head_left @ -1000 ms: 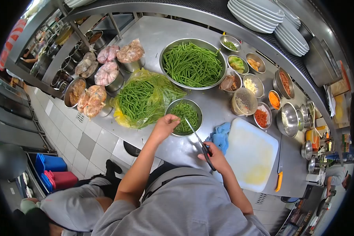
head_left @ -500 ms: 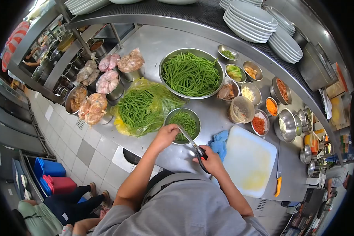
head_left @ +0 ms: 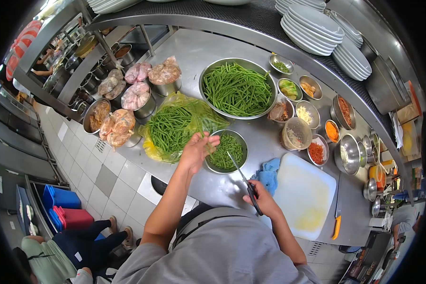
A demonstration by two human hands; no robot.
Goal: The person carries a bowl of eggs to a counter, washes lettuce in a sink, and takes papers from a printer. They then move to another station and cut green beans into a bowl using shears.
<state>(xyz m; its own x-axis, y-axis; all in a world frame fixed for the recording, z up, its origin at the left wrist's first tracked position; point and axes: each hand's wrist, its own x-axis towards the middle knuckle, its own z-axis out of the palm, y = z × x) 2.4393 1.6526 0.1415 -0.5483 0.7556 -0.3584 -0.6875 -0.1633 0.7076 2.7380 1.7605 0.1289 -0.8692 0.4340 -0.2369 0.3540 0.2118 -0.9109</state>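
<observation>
My left hand (head_left: pixel 199 150) is raised between the bag of long green beans (head_left: pixel 168 128) and a steel bowl of cut beans (head_left: pixel 228 150). Its fingers are loosely curled, with thin green bean ends showing at the thumb and fingertips. In my right hand (head_left: pixel 264 199) are black-handled scissors (head_left: pixel 249 185). Their long blades point up and left, the tips over the front rim side of the cut-bean bowl. Behind it, a large steel bowl (head_left: pixel 202 90) is heaped with whole green beans.
A white cutting board (head_left: pixel 303 194) lies at right beside a blue cloth (head_left: pixel 268 175) and a yellow-handled knife (head_left: pixel 337 222). Small bowls of chopped ingredients, including shredded carrot (head_left: pixel 315 152), stand behind. Bagged meat (head_left: pixel 117 128) sits at left. A plate shelf (head_left: pixel 213 20) spans the back; a person (head_left: pixel 87 248) is at lower left.
My left hand has moved up from the scissor blades toward the bean bag. The scissors have drawn back slightly and swung away from it. The view has shifted a little.
</observation>
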